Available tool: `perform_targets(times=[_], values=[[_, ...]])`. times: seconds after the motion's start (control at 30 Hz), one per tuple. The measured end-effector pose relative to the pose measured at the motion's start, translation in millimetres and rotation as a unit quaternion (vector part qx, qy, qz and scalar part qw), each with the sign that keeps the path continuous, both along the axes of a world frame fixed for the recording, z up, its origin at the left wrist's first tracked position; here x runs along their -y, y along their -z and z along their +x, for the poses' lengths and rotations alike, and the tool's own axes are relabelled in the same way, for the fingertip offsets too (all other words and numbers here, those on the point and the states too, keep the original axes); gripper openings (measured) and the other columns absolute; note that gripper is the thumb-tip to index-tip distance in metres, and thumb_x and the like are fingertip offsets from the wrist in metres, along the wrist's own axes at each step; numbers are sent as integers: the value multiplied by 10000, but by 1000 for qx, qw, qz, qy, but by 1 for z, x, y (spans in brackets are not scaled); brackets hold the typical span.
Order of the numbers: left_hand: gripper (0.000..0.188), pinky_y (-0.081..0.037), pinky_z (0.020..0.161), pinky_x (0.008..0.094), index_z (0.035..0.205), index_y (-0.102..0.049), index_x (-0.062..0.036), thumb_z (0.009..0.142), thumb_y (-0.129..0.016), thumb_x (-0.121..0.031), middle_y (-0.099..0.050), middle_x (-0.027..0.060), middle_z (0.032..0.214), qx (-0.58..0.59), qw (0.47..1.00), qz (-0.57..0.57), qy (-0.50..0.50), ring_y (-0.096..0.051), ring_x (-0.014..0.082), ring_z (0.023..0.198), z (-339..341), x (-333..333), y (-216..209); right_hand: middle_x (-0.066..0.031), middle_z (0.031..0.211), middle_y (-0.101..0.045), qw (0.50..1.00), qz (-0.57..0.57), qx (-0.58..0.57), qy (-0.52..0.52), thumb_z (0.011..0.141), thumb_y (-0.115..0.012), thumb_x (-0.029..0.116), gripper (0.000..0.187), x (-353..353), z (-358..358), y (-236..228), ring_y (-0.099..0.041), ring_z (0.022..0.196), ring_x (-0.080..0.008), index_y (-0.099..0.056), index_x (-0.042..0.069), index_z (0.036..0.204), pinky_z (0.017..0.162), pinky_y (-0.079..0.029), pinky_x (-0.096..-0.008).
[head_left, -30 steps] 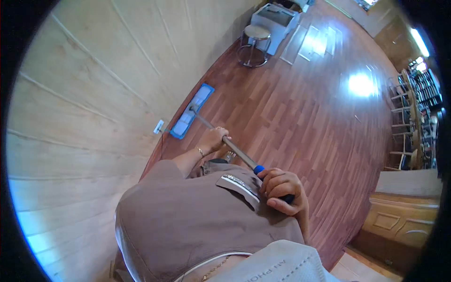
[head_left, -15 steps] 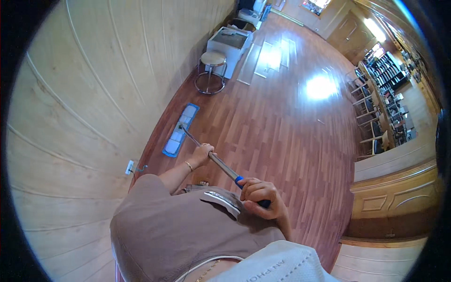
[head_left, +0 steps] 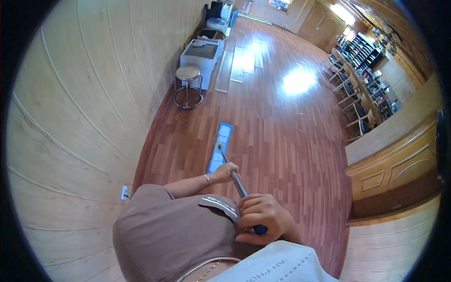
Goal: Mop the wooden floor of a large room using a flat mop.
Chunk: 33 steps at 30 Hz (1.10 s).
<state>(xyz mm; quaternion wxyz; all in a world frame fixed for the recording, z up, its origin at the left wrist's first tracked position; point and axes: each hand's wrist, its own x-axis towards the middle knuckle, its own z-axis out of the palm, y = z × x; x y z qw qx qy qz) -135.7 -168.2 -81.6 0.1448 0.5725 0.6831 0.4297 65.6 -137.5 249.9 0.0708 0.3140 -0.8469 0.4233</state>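
Note:
A flat mop (head_left: 220, 146) with a long blue-edged pad lies on the wooden floor ahead of me. Its metal handle slants up toward my body. My left hand (head_left: 222, 173), with a gold bracelet at the wrist, is wrapped round the lower part of the handle. Closer to my chest, my right hand (head_left: 263, 216) is closed round the top grip, whose dark blue end shows below the fingers. The pad rests flat, apart from the left wall.
A round stool (head_left: 188, 80) with chrome legs stands by the left wall, before a white cabinet (head_left: 197, 58). Flat panels (head_left: 225, 70) lie on the floor beyond. Along the right, several chairs (head_left: 359, 113) line a long cluttered counter; nearer is a wooden door (head_left: 392, 174).
The mop pad has swung right, away from the left wall, and both hands have moved with the handle. My view has shifted, bringing the stool lower and further left.

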Motion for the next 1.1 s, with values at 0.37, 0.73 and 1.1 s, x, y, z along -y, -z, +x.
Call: perform_targets(times=[0.37,0.73,1.1], values=[[139,-487,713,322,889,-650,-83,785,-725,-136,-635,17,799,342,911,-83,216,-581,120,777,37,-4,-24,-41,672,-583,982,-28,-136,-125,679,-815,227,289,16,-37,-6,-608,654,-256,-588,95,798,654,-497,-384],[682,-411,974,402,1333,-447,-35,770,-756,-265,-512,151,1304,254,904,323,116,-500,244,1213,-1,158,-287,-138,698,-586,985,-56,67,147,760,-758,241,291,-21,-124,149,-575,658,-277,-571,32,838,604,-447,-374],[347,-473,738,400,920,-507,-114,736,-796,-169,-594,32,671,-20,921,385,66,-584,172,596,1,177,-285,-143,612,-486,965,-9,153,213,734,-731,110,193,-35,-150,362,-474,580,-179,-558,27,717,542,-393,-361]])
